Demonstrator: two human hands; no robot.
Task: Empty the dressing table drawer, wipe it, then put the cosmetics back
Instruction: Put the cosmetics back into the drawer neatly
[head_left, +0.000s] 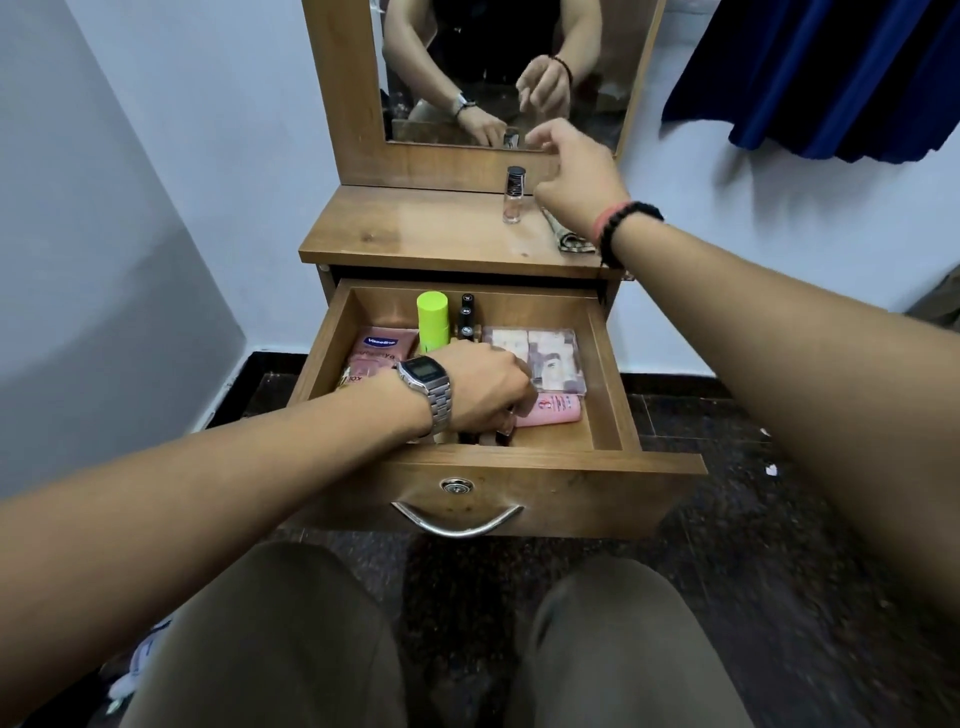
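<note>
The wooden drawer (608, 374) of the dressing table stands pulled out. Inside lie a pink Vaseline tube (382, 345), a lime-green bottle (433, 320), dark small bottles (466, 312), a clear plastic box (550, 358) and a pink bottle (556, 408). My left hand (483, 387) reaches into the drawer's front middle, fingers curled down around something I cannot make out. My right hand (574, 174) hovers above the tabletop (415, 228), fingers loose, just right of a small glass bottle with a black cap (512, 195) standing upright there.
A patterned cloth (571, 240) lies on the tabletop under my right wrist. The mirror (498, 73) rises behind. A dark blue curtain (831, 78) hangs at the upper right. White walls flank the table; the floor is dark stone. My knees sit below the drawer's metal handle (457, 522).
</note>
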